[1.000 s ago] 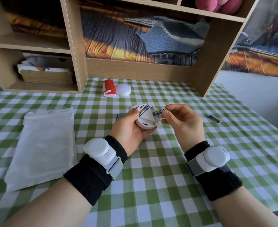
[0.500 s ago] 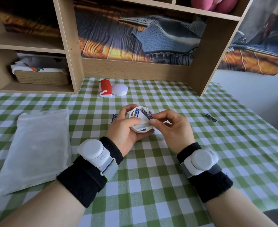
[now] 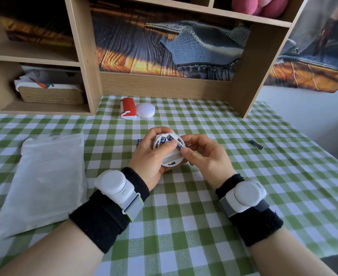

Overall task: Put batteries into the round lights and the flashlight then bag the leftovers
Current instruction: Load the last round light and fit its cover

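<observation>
My left hand (image 3: 150, 156) grips a white round light (image 3: 171, 158), back side up, above the table's middle. Two blue batteries lie in its slots; my left thumb rests across them. My right hand (image 3: 202, 154) pinches the end of the right-hand battery (image 3: 174, 142) and presses it into the light. A second white round light (image 3: 145, 110) and a red flashlight (image 3: 128, 107) lie side by side near the shelf. One loose battery (image 3: 256, 144) lies on the cloth to the right. More batteries (image 3: 138, 142) peek out from behind my left hand.
A frosted plastic bag (image 3: 44, 182) lies flat on the green checked tablecloth (image 3: 184, 216) at the left. A wooden shelf unit (image 3: 84, 66) stands along the back, with a woven basket (image 3: 50, 94) in its lower left compartment. The table's right edge runs near the loose battery.
My right hand has carried the battery from beside the light down into its slot. The light has tipped flatter in my left hand, and my left thumb has come over the batteries.
</observation>
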